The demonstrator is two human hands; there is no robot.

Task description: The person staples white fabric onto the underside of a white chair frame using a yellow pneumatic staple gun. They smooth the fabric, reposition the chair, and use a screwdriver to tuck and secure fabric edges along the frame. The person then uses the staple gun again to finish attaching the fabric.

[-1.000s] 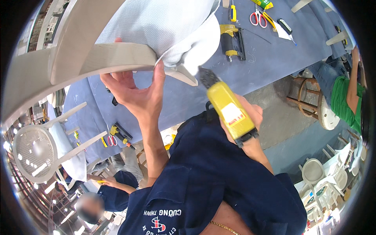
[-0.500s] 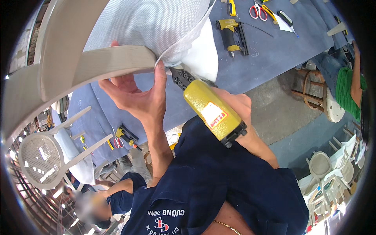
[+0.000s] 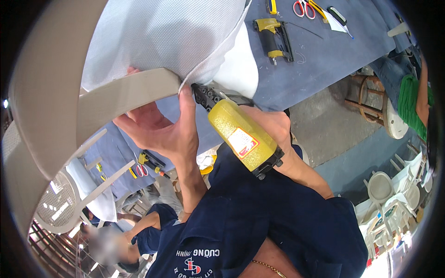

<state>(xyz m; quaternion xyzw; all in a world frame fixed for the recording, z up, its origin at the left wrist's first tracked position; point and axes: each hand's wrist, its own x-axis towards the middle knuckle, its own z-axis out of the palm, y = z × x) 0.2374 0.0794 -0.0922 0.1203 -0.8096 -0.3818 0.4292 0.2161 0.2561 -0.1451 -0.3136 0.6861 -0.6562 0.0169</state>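
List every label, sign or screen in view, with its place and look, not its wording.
Sticker: on the side of the yellow stapler held in the right hand; a slanted rectangle, white with a red band.
Printed emblem: on the dark blue shirt at the lower edge; white lettering, red-and-white mark.

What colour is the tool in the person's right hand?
Yellow, with a black nose; the staple gun shows best in the head view.
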